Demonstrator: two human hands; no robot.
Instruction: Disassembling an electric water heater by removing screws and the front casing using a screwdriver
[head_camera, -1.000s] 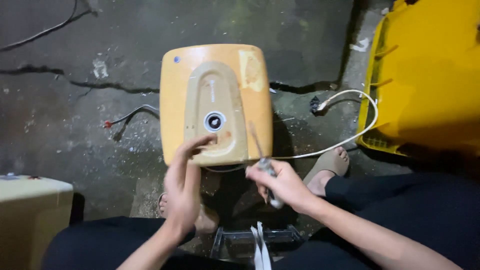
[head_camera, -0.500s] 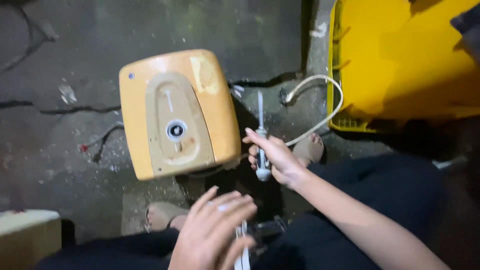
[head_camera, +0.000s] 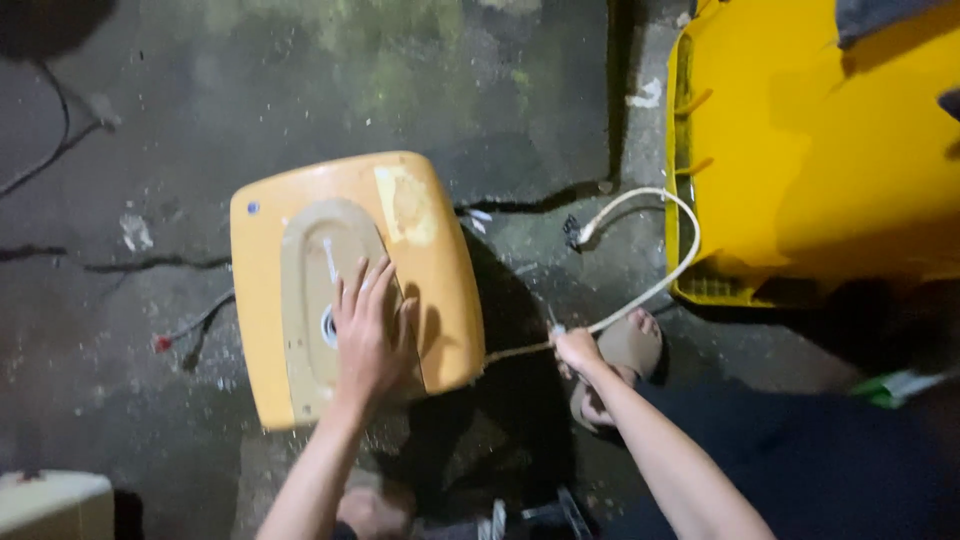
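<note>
Head view looks down on a yellow-orange appliance casing (head_camera: 350, 285) lying on the cracked concrete floor (head_camera: 150, 120), a big yellow bin (head_camera: 830, 150) to its right. Left hand (head_camera: 368, 335) presses flat, fingers spread, on its beige panel. Right hand (head_camera: 578, 350) is closed around a slim tool beside the white cord (head_camera: 650, 290).

Left hand (head_camera: 368, 335) covers round dial on yellow plastic heater casing (head_camera: 350, 280). Slim tool in right hand (head_camera: 578, 350) too small to identify. Yellow bin (head_camera: 830, 150), right of casing, cut by edge.
</note>
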